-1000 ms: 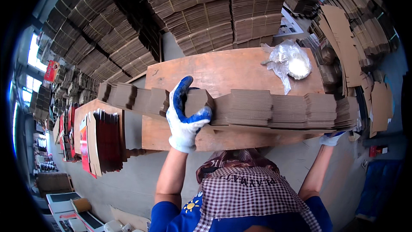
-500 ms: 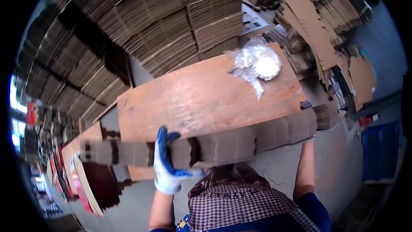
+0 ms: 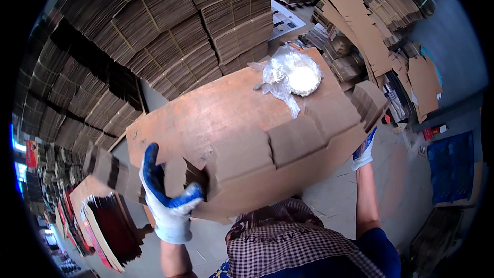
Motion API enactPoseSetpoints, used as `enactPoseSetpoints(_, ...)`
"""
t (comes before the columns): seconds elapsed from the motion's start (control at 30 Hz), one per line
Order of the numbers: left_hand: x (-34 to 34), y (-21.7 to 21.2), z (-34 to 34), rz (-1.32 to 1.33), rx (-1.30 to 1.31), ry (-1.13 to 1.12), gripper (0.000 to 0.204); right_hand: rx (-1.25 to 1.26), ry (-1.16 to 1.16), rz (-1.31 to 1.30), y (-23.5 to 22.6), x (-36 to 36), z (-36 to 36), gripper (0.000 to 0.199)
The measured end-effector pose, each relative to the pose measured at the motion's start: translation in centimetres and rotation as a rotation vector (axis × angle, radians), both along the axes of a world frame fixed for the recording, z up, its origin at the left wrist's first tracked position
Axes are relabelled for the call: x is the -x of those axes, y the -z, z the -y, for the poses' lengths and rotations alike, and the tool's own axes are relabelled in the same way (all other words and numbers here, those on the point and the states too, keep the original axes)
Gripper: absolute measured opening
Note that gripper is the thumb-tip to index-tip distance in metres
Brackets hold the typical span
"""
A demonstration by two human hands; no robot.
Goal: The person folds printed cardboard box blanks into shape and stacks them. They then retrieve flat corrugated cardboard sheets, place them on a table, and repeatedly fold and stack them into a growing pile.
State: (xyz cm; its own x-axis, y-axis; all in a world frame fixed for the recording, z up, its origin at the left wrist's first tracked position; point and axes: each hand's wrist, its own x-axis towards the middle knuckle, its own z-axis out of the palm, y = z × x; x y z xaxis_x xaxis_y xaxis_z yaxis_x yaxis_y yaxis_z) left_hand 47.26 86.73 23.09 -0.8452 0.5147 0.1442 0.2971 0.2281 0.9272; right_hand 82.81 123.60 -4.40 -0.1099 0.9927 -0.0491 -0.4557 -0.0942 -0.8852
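Note:
A long stack of flat brown cardboard blanks (image 3: 267, 159) lies across a wooden table (image 3: 206, 108), its flaps fanned along the top edge. My left hand (image 3: 167, 195), in a white and blue glove, grips the stack's left end. My right hand (image 3: 364, 150), gloved the same way, holds the right end, mostly hidden behind the cardboard. The stack is tilted, its broad face turned toward me. A clear plastic bag with a white roll inside (image 3: 293, 77) rests on the table's far right corner.
Tall bundles of flat cardboard (image 3: 170, 31) stand behind the table. More loose cardboard sheets (image 3: 370, 25) pile up at the right. Red-edged printed sheets (image 3: 110, 226) stand on edge at the lower left. A blue mat (image 3: 450, 164) lies on the grey floor at right.
The cardboard stack has tipped from edge-on to showing its broad face, and has come down against the table's near side. Both hands stayed at its ends.

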Motion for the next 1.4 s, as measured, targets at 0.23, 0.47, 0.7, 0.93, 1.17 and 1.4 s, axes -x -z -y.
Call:
enactPoseSetpoints(0.23, -3.8, -1.8, -2.8, 0.169, -0.009, 0.078, 0.096, 0.283, -0.298, 0.005, -2.3, -7.3, -2.3, 0.057)
enactPoseSetpoints(0.47, -3.1, 5.9, -11.9, 0.419, 0.095, 0.149, 0.072, 0.533, -0.389, 0.092, -0.3, -12.2, -5.7, 0.073)
enactPoseSetpoints(0.7, 2.1, 23.1, -25.4, 0.440, 0.586, 0.214, 0.094, 0.658, -0.368, 0.278, 6.8, -15.2, -10.0, 0.089)
enactPoseSetpoints(0.93, 2.4, 33.7, -29.1, 0.398, 0.736, 0.263, 0.094, 0.681, -0.307, 0.584, 10.3, -18.4, -10.3, 0.095)
enactPoseSetpoints(1.17, 0.3, 31.1, -29.3, 0.424, 0.808, 0.310, 0.109, 0.684, -0.430, 0.580, 7.2, -19.8, -15.7, 0.089)
enactPoseSetpoints(1.4, -5.5, 30.6, -32.1, 0.368, 0.629, 0.062, 0.088, 0.544, -0.404, 0.700, 6.9, -21.6, -25.4, 0.081)
